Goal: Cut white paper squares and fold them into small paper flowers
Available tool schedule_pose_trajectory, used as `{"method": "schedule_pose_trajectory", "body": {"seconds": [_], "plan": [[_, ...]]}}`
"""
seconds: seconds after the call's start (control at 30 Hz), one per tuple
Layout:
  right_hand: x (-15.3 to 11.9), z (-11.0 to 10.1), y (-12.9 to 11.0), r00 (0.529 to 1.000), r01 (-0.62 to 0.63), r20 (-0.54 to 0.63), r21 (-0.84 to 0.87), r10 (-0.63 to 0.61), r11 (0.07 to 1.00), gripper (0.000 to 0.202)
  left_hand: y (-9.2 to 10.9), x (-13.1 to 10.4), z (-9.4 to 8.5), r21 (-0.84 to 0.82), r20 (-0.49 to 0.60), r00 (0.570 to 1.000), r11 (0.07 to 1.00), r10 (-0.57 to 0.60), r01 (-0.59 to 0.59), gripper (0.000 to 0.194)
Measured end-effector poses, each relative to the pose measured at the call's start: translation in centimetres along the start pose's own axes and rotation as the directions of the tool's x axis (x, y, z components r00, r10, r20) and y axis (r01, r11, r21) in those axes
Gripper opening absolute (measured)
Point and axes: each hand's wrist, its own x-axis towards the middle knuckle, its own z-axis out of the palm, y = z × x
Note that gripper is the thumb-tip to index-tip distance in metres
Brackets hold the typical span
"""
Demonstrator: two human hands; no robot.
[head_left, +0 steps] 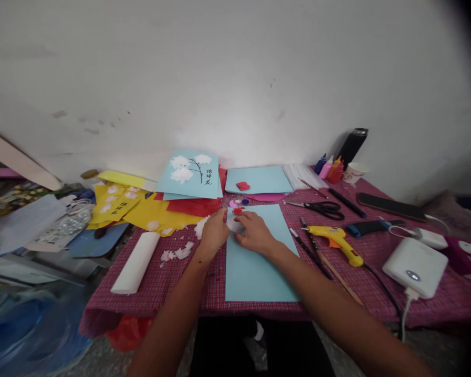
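Note:
A small, thin white piece of paper point(234, 225) is between my two hands, over the upper left of a light blue sheet point(255, 277). My left hand point(215, 231) is closed at its left edge, fingertips pressed together. From the other side my right hand point(255, 233) pinches it with curled fingers. Just beyond the fingertips are a red round piece point(238, 210), a dark blue one point(245, 201) and pink scraps point(233, 203). Torn white paper bits point(178, 253) lie on the checked cloth left of my left hand.
A white paper roll point(137, 264) lies at left. Behind stand a blue card with white flowers point(190, 175) and yellow sheets point(141, 209). To the right are scissors point(322, 208), a yellow glue gun point(337, 243), a white power box point(416, 267), paint bottles point(332, 170) and a black flask point(354, 146).

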Motion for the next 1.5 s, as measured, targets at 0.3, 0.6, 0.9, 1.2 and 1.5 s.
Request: {"method": "schedule_pose_trajectory", "body": {"seconds": [0.3, 0.6, 0.9, 1.2, 1.5], "plan": [[0.6, 0.1, -0.4, 0.996, -0.066, 0.056, -0.158, 0.075, 0.985, 0.023, -0.2, 0.0, -0.1, -0.069, 0.003, 1.0, 0.997, 0.03, -0.029, 0.046], [1.0, 0.2, 0.5, 0.993, -0.112, 0.018, -0.066, 0.113, 0.992, 0.021, -0.2, 0.2, -0.6, -0.014, -0.034, 0.999, 0.999, 0.042, -0.043, 0.043], [0.6, 0.2, -0.7, 0.995, -0.07, 0.061, -0.151, 0.08, 0.986, 0.034, 0.1, -0.5, -0.6, 0.124, 0.121, 0.992, 0.992, -0.026, 0.011, 0.044], [0.7, 0.2, -0.9, 0.993, -0.058, 0.085, -0.242, 0.081, 0.969, 0.028, -0.4, -0.2, -0.3, 0.025, 0.055, 0.998, 1.0, 0.017, -0.018, 0.041], [0.9, 0.3, -0.2, 0.99, -0.126, 0.039, -0.177, 0.135, 0.976, 0.024, -0.5, 0.1, -0.1, -0.03, -0.062, 0.995, 0.996, 0.078, -0.08, 0.034]]}}
